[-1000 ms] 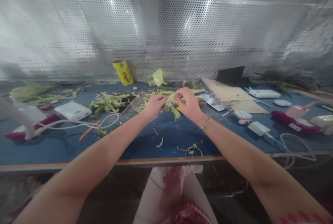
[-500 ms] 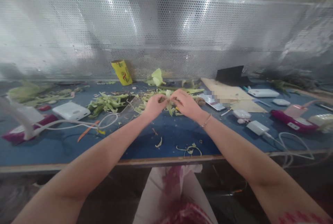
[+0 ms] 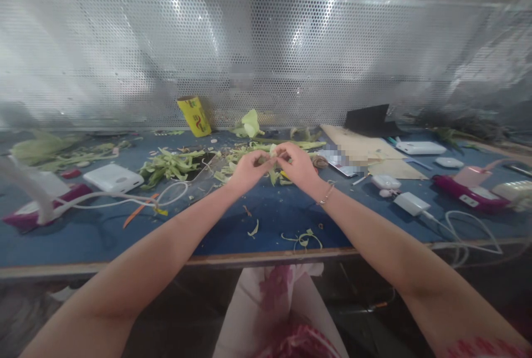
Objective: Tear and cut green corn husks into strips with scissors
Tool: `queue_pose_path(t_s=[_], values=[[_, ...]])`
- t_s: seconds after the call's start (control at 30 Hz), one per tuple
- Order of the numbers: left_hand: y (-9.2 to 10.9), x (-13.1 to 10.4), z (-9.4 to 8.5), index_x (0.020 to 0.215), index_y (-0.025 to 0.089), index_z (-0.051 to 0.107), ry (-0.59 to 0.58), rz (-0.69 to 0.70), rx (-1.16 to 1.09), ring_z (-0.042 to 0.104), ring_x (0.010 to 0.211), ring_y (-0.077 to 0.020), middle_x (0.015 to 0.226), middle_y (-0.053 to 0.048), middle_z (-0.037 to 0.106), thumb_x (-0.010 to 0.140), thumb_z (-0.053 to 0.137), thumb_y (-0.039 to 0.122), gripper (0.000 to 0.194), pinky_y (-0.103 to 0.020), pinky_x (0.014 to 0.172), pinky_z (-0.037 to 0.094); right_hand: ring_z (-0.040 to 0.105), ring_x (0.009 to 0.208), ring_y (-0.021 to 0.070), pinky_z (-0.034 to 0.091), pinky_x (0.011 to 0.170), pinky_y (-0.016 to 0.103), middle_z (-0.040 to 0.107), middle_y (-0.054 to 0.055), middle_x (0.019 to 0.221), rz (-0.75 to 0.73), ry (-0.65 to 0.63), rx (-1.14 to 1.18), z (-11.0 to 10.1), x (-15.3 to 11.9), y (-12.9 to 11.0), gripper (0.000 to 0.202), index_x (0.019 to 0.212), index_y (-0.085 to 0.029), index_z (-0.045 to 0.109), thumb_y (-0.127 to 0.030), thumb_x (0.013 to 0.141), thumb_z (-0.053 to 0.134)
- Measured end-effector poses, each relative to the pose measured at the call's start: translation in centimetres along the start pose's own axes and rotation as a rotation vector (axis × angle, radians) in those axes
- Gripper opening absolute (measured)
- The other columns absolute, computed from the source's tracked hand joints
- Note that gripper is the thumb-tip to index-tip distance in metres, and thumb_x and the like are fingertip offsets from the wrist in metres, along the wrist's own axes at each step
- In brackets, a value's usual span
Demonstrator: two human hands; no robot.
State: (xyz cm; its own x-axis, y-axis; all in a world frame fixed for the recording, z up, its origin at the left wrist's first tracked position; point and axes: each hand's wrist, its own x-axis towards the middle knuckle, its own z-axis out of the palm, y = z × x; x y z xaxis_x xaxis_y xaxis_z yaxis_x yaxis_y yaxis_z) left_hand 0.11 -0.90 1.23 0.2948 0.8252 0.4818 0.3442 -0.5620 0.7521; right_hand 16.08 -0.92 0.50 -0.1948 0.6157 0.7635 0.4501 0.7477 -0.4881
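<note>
Both my hands meet over the middle of the blue tabletop (image 3: 233,241), fingertips pinched together. My left hand (image 3: 250,170) is closed, thumb and forefinger on a small pale green leafy piece (image 3: 273,149). From the other side my right hand (image 3: 300,168), with a bracelet at its wrist, pinches the same piece; its lower part is partly covered by the fingers. Behind and beneath the hands lie long green stalks (image 3: 311,145) and leafy scraps. Left of them is a heap of green strips (image 3: 169,164), beside a dark phone (image 3: 202,167).
A tilted yellow tube (image 3: 194,116) stands near the perforated metal screen (image 3: 266,53). White power banks (image 3: 114,177), cables and purple power strips (image 3: 469,194) lie at both sides. Cardboard (image 3: 361,144) and another phone (image 3: 338,163) are to the right. Curled peelings (image 3: 305,239) lie near the front edge.
My right hand's fingers have curled in closer to the left fingertips, and the leafy piece has shifted slightly right. The things on the table have not moved.
</note>
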Motion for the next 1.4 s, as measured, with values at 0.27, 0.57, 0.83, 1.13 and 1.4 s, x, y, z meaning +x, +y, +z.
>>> queue_pose_path(t_s=[0.27, 0.57, 0.83, 1.13, 1.4], values=[[0.1, -0.1, 0.2, 0.07, 0.018, 0.057, 0.003, 0.013, 0.039, 0.03, 0.044, -0.0069, 0.05, 0.006, 0.038, 0.073, 0.06, 0.041, 0.023, -0.022, 0.045, 0.022, 0.052, 0.059, 0.0109, 0.045, 0.059, 0.027, 0.051, -0.003, 0.069, 0.218, 0.151, 0.133, 0.1, 0.1, -1.3, 0.02, 0.074, -0.02, 0.048, -0.029, 0.069, 0.065], [-0.3, 0.0, 0.2, 0.067, 0.019, 0.049, 0.035, -0.052, -0.118, 0.043, 0.051, -0.0087, 0.056, 0.005, 0.044, 0.074, 0.057, 0.036, 0.02, -0.023, 0.053, 0.038, 0.051, 0.058, 0.0068, 0.05, 0.061, 0.028, 0.054, 0.002, 0.098, 0.669, 0.173, 0.63, 0.8, 0.8, 0.6, 0.034, 0.102, -0.021, 0.05, -0.034, 0.072, 0.06], [-0.3, 0.1, 0.5, 0.064, 0.018, 0.044, 0.033, -0.088, -0.191, 0.043, 0.051, -0.0082, 0.058, 0.004, 0.04, 0.078, 0.05, 0.036, 0.024, -0.022, 0.052, 0.039, 0.051, 0.059, 0.0082, 0.049, 0.058, 0.025, 0.066, 0.003, 0.096, 0.428, 0.066, 0.643, 0.7, 0.6, 1.0, 0.038, 0.116, -0.022, 0.052, -0.025, 0.078, 0.053], [-0.5, 0.2, 0.4, 0.069, 0.018, 0.047, 0.07, -0.153, -0.239, 0.041, 0.052, -0.0078, 0.06, 0.004, 0.044, 0.074, 0.052, 0.03, 0.014, -0.021, 0.049, 0.037, 0.057, 0.059, 0.0106, 0.051, 0.057, 0.027, 0.07, 0.005, 0.093, 0.203, -0.136, 0.32, -0.5, 0.5, -0.7, 0.034, 0.118, -0.021, 0.056, -0.022, 0.086, 0.043], [-0.5, 0.1, 0.3, 0.073, 0.017, 0.056, -0.012, -0.12, -0.244, 0.04, 0.052, -0.0075, 0.062, 0.003, 0.047, 0.068, 0.052, 0.022, 0.008, -0.021, 0.048, 0.035, 0.062, 0.064, 0.0136, 0.051, 0.068, 0.031, 0.07, 0.001, 0.079, 0.076, -0.108, 0.15, -0.6, 0.2, -1.2, 0.013, 0.085, -0.022, 0.072, -0.024, 0.079, 0.06]])
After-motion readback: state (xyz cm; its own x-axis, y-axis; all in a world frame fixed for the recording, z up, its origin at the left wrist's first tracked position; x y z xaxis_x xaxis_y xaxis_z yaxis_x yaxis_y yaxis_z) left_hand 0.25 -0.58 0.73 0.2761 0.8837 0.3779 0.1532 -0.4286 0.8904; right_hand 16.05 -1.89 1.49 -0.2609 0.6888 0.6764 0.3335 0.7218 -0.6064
